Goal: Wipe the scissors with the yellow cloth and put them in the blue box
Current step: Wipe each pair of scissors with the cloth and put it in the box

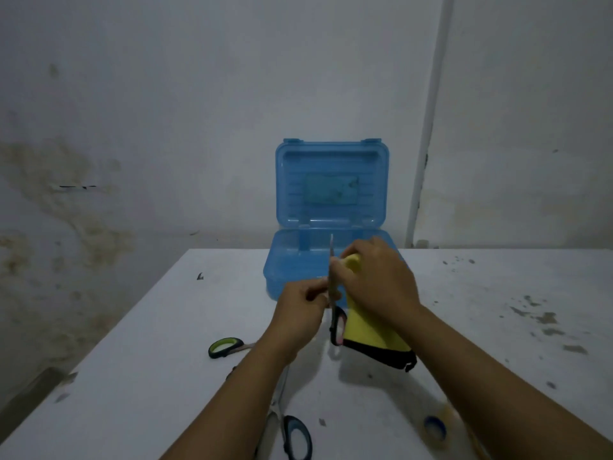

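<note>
A: What are the two hands doing?

B: The left hand [300,302] is closed around a pair of scissors [332,295], held upright with the blades pointing up and the dark handle hanging below the fingers. The right hand [381,280] is closed on a yellow cloth [368,330], pressing a fold of it against the blade from the right side. The rest of the cloth hangs down under that hand, and its black edge sits just above the tabletop [132,376].

A: Where is the blue box?

B: The blue box [328,214] stands at the far edge of the tabletop, at the middle, just behind the hands. Its lid is open and stands upright against the wall. The held blades show in front of the open bottom half. I cannot tell what is inside the box.

A: Anything else on the tabletop?

B: A second pair [227,347] with a green and black handle lies left of the left wrist, its blades hidden under the forearm. A third pair [288,426] with a blue and black handle lies near the front edge, between the two forearms. A small blue ring-shaped thing [435,427], blurred, sits near the front edge by the right forearm.
</note>
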